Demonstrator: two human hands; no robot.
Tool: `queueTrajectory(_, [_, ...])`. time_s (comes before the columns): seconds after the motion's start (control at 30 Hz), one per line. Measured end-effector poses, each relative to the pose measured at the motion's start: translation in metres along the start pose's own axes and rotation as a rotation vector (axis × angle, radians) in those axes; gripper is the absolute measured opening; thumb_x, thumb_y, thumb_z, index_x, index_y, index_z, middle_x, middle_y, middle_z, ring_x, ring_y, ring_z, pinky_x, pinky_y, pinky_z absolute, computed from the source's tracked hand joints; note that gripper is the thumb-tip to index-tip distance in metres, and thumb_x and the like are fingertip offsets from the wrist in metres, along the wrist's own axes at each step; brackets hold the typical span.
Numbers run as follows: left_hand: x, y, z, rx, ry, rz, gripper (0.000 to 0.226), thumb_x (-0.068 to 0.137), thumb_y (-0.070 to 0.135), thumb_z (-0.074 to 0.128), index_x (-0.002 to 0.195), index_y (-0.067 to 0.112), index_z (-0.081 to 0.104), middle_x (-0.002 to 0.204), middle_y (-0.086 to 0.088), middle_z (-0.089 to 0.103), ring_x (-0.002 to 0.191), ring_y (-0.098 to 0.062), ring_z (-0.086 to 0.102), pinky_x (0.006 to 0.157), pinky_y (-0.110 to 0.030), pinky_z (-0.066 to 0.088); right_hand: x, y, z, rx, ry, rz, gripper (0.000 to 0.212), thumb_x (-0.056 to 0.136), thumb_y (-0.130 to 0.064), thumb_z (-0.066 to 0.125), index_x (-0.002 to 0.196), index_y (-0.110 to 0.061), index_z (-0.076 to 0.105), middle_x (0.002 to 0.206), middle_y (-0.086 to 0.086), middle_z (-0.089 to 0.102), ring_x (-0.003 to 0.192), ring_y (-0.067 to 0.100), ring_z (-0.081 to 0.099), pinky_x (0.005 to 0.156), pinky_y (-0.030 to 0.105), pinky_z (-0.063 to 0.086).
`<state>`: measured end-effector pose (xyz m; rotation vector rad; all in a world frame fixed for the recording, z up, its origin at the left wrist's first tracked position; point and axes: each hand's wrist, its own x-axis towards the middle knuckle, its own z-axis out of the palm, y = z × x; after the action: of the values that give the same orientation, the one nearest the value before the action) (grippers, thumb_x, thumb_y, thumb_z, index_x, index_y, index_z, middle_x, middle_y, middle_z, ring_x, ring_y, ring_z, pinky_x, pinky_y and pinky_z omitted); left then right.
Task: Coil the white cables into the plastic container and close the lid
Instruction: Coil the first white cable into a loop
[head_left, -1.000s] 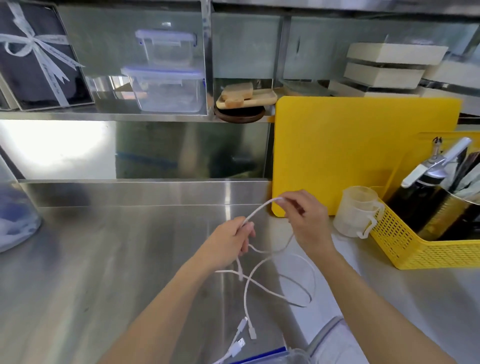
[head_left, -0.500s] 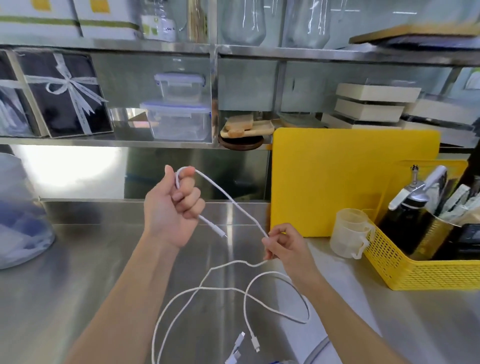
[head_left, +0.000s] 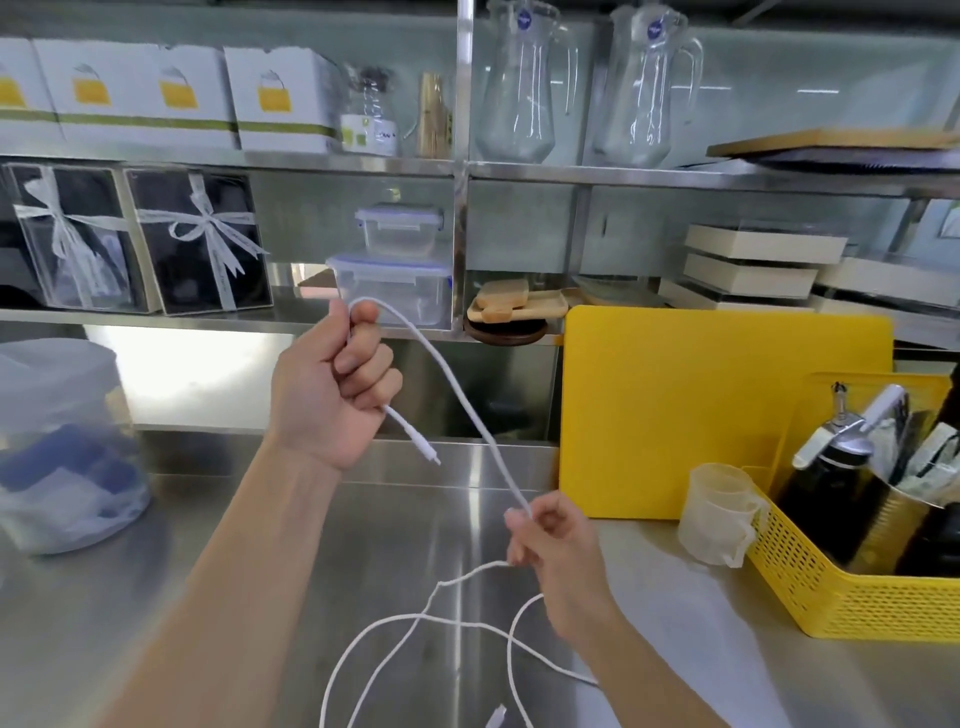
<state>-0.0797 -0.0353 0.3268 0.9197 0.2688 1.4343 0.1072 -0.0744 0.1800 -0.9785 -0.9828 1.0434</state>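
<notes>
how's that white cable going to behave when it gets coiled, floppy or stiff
Probably floppy: the cable sags in a curve between the left hand and right hand. Its loose loops sprawl over the steel counter, so coils may spring open unless held. It looks thin and light, and the plug end dangles freely below the left grip.

Two glass pitchers (head_left: 519, 83), two lidded containers (head_left: 395, 283), one basket (head_left: 852, 597).

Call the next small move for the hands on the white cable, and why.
Probably bring the right hand up to the left hand to lay in the first loop. The left fist grips the white cable near its end, plug dangling below, and the right pinches it further down, a span stretched between them. The rest trails loose on the steel counter.
</notes>
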Motion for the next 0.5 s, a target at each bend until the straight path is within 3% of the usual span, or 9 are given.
queueTrajectory(0.2, [-0.010,0.007,-0.026,0.159,0.049,-0.059,0.043,0.099,0.025,0.033,0.064,0.017,0.057,0.039,0.010,0.032,0.030,-0.002,0.023,0.032,-0.017,0.015,0.028,-0.084,-0.014,0.159,0.314,-0.247,0.018,0.084,-0.003,0.061,0.068,-0.010,0.060,0.046,-0.002,0.058,0.038,0.011,0.042,0.036,0.019,0.035])
queueTrajectory(0.3, [-0.013,0.013,-0.020,0.135,0.022,-0.043,0.041,0.098,0.025,0.033,0.064,0.017,0.055,0.037,0.010,0.031,0.030,-0.001,0.024,0.033,-0.016,0.016,0.037,-0.109,-0.016,0.027,0.355,-0.282,0.018,0.082,-0.010,0.066,0.067,-0.013,0.059,0.043,-0.006,0.054,0.036,0.008,0.041,0.034,0.017,0.035])
queueTrajectory(0.37, [-0.008,0.026,-0.009,0.102,-0.007,0.008,0.040,0.098,0.025,0.031,0.066,0.018,0.052,0.036,0.010,0.031,0.029,-0.002,0.024,0.033,-0.015,0.016,0.035,-0.100,-0.015,-0.145,0.294,-0.197,0.022,0.079,-0.013,0.070,0.063,-0.014,0.055,0.039,-0.006,0.050,0.037,0.008,0.039,0.035,0.017,0.032])
queueTrajectory(0.5, [0.004,0.049,0.009,0.095,-0.033,0.085,0.039,0.100,0.027,0.029,0.068,0.017,0.050,0.037,0.010,0.032,0.030,-0.003,0.024,0.033,-0.015,0.015,0.018,-0.072,-0.008,-0.305,-0.035,-0.055,0.022,0.079,-0.010,0.069,0.066,-0.010,0.051,0.043,-0.005,0.046,0.039,0.009,0.038,0.043,0.023,0.037])
